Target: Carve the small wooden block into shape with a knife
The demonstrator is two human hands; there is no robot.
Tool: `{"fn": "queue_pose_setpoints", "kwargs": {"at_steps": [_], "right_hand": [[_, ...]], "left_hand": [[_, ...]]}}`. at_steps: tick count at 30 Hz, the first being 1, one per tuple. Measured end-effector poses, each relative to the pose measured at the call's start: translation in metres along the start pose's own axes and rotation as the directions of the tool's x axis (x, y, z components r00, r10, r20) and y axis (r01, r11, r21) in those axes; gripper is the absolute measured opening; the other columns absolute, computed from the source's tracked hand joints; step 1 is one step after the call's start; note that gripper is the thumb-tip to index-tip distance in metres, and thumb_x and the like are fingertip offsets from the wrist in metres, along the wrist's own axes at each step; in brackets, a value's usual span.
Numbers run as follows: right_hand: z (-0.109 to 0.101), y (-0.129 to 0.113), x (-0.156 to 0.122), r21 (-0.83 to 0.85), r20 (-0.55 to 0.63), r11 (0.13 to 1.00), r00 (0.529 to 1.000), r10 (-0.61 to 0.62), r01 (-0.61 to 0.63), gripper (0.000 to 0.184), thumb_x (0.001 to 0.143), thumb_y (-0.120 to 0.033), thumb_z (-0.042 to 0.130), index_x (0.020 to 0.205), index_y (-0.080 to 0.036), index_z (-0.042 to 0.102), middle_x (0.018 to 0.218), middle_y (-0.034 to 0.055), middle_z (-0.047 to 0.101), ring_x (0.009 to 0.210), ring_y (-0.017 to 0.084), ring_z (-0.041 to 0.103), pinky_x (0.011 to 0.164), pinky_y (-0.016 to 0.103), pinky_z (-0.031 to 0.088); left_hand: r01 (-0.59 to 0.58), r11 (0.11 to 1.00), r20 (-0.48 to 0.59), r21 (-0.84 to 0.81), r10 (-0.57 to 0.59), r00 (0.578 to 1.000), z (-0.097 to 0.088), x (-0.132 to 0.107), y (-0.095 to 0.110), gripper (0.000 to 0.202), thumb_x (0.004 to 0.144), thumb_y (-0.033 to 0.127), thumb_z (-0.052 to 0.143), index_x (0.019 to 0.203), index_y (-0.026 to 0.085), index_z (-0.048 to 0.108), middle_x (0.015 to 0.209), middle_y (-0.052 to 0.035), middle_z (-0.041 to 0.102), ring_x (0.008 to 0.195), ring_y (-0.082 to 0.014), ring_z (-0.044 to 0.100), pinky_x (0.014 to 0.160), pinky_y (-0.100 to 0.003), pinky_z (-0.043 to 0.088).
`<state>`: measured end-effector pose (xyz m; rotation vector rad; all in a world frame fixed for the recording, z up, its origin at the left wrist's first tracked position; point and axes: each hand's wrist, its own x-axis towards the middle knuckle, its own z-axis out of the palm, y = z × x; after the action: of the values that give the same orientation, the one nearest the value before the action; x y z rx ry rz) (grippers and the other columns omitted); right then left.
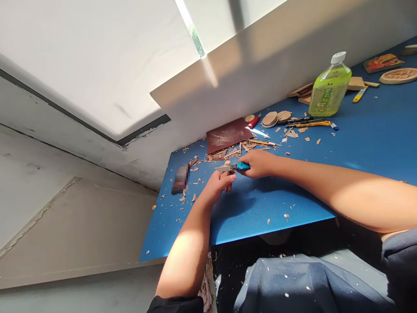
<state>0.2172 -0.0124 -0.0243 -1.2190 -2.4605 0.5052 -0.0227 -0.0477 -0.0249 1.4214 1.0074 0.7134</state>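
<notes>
Above blue table (283, 200), left hand (216, 187) curled tightly around wood piece (224, 174), right hand (259, 164) closed firmly on blue utility knife (243, 166), both held close together.

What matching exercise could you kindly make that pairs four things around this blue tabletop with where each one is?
Things:
1. blue-handled utility knife
2. small pale wooden piece
3. green plastic bottle with white cap
4. dark reddish-brown sheet

Places:
A. Standing on the blue tabletop, away from the hands
B. Held in the left hand
C. Lying flat by the wall, beside wood shavings
D. Gripped in the right hand

Pairs: 1-D; 2-B; 3-A; 4-C
</notes>
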Motion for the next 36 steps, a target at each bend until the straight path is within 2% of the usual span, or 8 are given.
{"fn": "queue_pose_setpoints", "kwargs": {"at_steps": [5,10,16,22,31,36], "right_hand": [[-0.001,-0.005,0.003,-0.132,0.059,0.981,0.986,0.154,-0.145,0.025,0.093,-0.044,0.061,0.088,-0.026,0.077,0.095,0.0073,0.083,0.084,0.024,0.072,0.067,0.031,0.040],[-0.006,-0.004,0.008,-0.205,0.065,0.959,0.975,0.211,-0.194,0.027,0.092,-0.044,0.063,0.097,-0.025,0.082,0.105,0.0115,0.085,0.095,0.030,0.077,0.074,0.033,0.049],[-0.010,0.005,0.013,-0.281,0.014,0.940,0.978,0.206,-0.194,0.027,0.091,-0.042,0.065,0.100,-0.023,0.082,0.110,0.0152,0.084,0.103,0.035,0.078,0.083,0.039,0.056],[-0.012,0.006,0.015,-0.285,0.029,0.933,0.971,0.237,-0.219,0.031,0.090,-0.040,0.066,0.107,-0.021,0.083,0.114,0.0166,0.083,0.107,0.035,0.077,0.088,0.041,0.058],[-0.016,0.002,0.014,-0.292,-0.021,0.928,0.971,0.236,-0.232,0.031,0.090,-0.037,0.062,0.104,-0.021,0.084,0.109,0.0168,0.084,0.102,0.036,0.079,0.080,0.039,0.058],[-0.020,0.004,0.016,-0.297,-0.037,0.922,0.968,0.249,-0.249,0.032,0.091,-0.038,0.060,0.105,-0.022,0.084,0.108,0.0163,0.084,0.101,0.035,0.079,0.082,0.039,0.057]], "left_hand": [[0.010,0.998,-0.004,0.065,-0.010,1.000,0.003,0.000,-0.001,0.041,0.079,0.053,0.082,0.093,0.019,0.064,0.063,0.0021,0.052,0.053,-0.0119,0.046,0.054,-0.028,0.032],[0.037,0.997,-0.013,0.061,-0.037,0.999,0.006,0.001,0.001,0.040,0.078,0.053,0.080,0.088,0.020,0.060,0.057,0.0037,0.049,0.050,-0.0106,0.040,0.052,-0.027,0.024],[0.090,0.996,-0.069,-0.008,-0.090,0.994,0.004,0.005,0.002,0.038,0.075,0.046,0.084,0.088,0.021,0.058,0.059,0.0058,0.046,0.051,-0.0088,0.035,0.051,-0.024,0.021],[0.103,0.995,-0.130,-0.018,-0.104,0.986,0.005,0.008,0.004,0.041,0.073,0.044,0.085,0.087,0.022,0.054,0.060,0.0073,0.044,0.051,-0.0079,0.033,0.051,-0.023,0.021],[0.044,0.991,-0.185,-0.125,-0.067,0.980,0.015,0.013,0.002,0.043,0.068,0.044,0.086,0.087,0.023,0.053,0.057,0.0090,0.041,0.049,-0.0068,0.031,0.050,-0.023,0.019],[-0.015,0.987,-0.243,-0.159,-0.025,0.970,0.019,0.016,0.003,0.043,0.067,0.042,0.086,0.091,0.022,0.056,0.059,0.0085,0.044,0.049,-0.0070,0.034,0.050,-0.022,0.022]]}}
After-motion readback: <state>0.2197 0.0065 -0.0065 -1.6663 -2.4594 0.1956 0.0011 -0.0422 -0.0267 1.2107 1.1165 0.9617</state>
